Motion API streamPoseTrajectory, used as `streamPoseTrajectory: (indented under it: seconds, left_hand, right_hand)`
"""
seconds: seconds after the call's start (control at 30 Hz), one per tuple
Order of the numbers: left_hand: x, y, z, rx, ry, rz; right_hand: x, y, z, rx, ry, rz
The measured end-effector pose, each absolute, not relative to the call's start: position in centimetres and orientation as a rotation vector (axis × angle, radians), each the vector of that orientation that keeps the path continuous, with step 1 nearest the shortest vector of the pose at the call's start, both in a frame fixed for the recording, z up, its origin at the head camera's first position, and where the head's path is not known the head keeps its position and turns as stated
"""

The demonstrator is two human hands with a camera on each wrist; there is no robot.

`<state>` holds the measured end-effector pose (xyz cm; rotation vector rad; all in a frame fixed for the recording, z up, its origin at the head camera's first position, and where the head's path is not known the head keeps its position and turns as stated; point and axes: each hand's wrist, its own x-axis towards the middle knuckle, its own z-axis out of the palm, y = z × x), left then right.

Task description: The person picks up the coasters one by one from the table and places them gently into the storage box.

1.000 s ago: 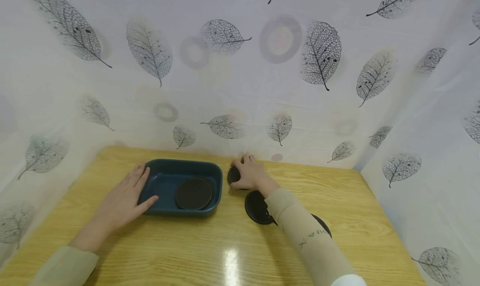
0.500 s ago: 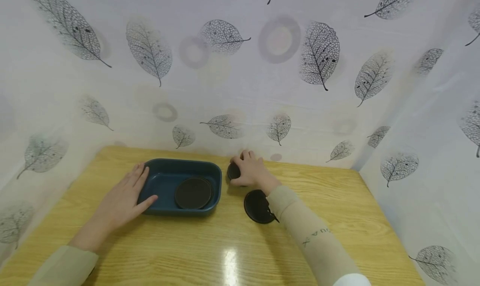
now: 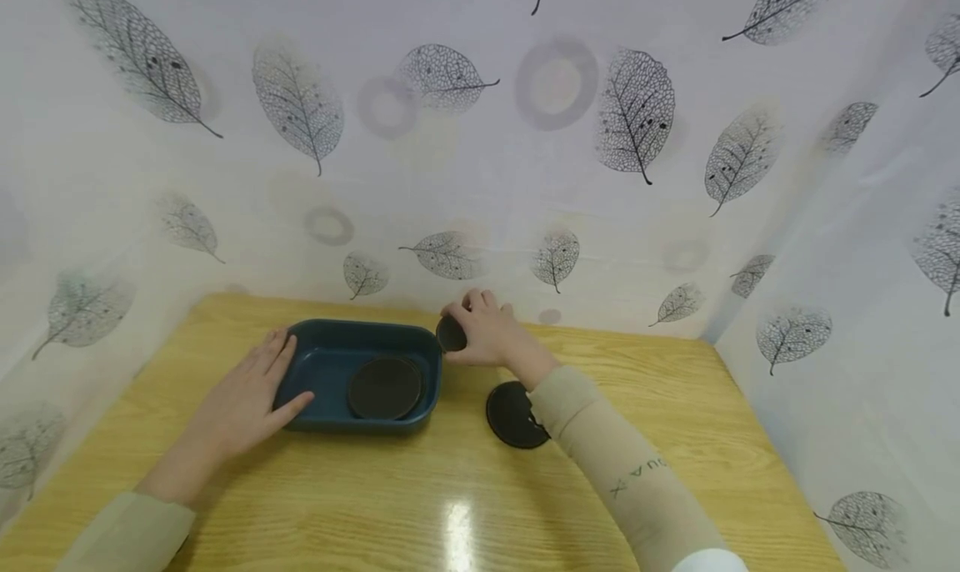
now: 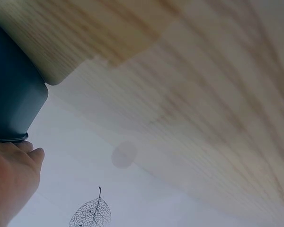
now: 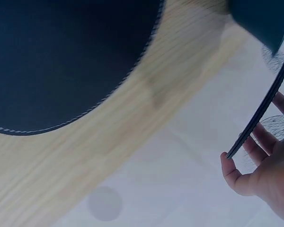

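Observation:
My right hand (image 3: 487, 334) pinches a round black coaster (image 3: 452, 333) by its edge, just off the right rim of a dark blue rectangular dish (image 3: 322, 373). In the right wrist view this coaster (image 5: 262, 109) is tilted and seen edge-on, with fingertips and thumb at its rim. My left hand (image 3: 243, 397) rests on the dish's left side with fingers extended and the thumb over the front rim. Another black coaster (image 3: 385, 388) lies flat inside the dish, towards its right end. A further coaster (image 3: 513, 413) lies on the table, partly covered by my right sleeve.
The wooden table (image 3: 360, 497) backs onto a white leaf-print curtain (image 3: 480, 180), which also runs along its right side. The stitched edge of a large-looking coaster (image 5: 61, 56) fills the upper left of the right wrist view.
My right hand has lifted its coaster and carried it left to the dish's rim. My left hand and the dish stay put. A dark edge beside my right sleeve has gone from sight.

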<state>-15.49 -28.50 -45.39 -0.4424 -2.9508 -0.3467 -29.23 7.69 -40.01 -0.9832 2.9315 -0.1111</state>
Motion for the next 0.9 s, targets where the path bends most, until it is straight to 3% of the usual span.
streamPoseTrajectory:
  seconds: [0.9]
  left_hand:
    - [-15.4, -28.5, -45.3, -0.438, -2.942, -0.352]
  right_hand:
    - [-25.2, 0.5, -38.7, -1.264, 2.861, 0.124]
